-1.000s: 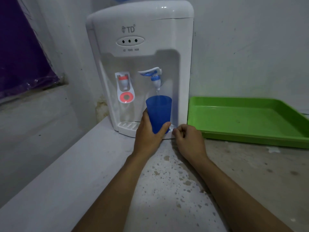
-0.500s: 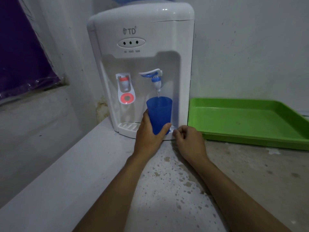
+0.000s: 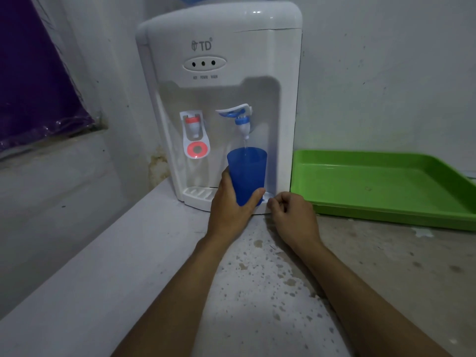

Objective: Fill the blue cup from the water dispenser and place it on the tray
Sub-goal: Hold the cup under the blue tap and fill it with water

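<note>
A white water dispenser [image 3: 219, 47] stands on the counter against the wall. Its blue tap [image 3: 240, 119] has its lever lifted, and a thin stream of water falls from it. The blue cup [image 3: 247, 173] stands upright under that tap on the drip tray. My left hand [image 3: 229, 210] is wrapped around the cup's lower half. My right hand [image 3: 291, 217] rests on the counter just right of the cup, fingers curled, holding nothing. The green tray [image 3: 386, 202] lies to the right of the dispenser.
A red tap [image 3: 193, 124] sits left of the blue one. The grey speckled counter [image 3: 257, 292] runs toward me, with its left edge [image 3: 77, 266] dropping off. A purple sheet [image 3: 31, 73] hangs at the far left wall.
Water keeps running into the cup. Both hands and the cup stay where they were; the view has shifted only slightly.
</note>
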